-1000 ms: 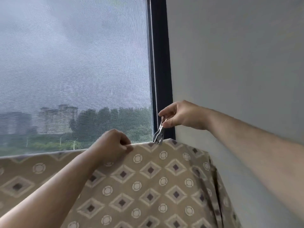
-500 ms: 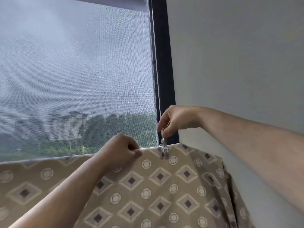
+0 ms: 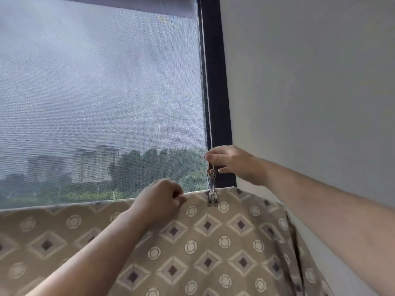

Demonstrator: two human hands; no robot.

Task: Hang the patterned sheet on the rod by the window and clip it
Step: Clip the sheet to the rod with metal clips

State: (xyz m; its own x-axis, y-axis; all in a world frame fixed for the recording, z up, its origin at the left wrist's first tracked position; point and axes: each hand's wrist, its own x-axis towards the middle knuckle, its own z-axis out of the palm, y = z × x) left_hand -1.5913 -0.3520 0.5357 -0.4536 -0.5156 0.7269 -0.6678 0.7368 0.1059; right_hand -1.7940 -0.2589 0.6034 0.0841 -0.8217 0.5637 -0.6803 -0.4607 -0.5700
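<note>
Metal spring clip [image 3: 212, 190] is sitting upright on the tan diamond-patterned sheet's [image 3: 213, 242] top edge.
Left hand [image 3: 162, 199] is pinching the sheet's edge; right hand [image 3: 230, 162], fingers apart, is hovering at the clip's top.

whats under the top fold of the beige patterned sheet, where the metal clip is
The beige diamond-patterned sheet drapes over the top edge, with the metal clip clamped down over the fold. The left hand pinches the fabric beside it. Whatever supports the fold is fully covered, so no rod is visible.

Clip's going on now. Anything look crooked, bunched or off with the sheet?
Nothing serious. The metal clip sits upright over the patterned sheet's top edge. Only the sheet's right end, by the wall, hangs bunched in folds.
</note>
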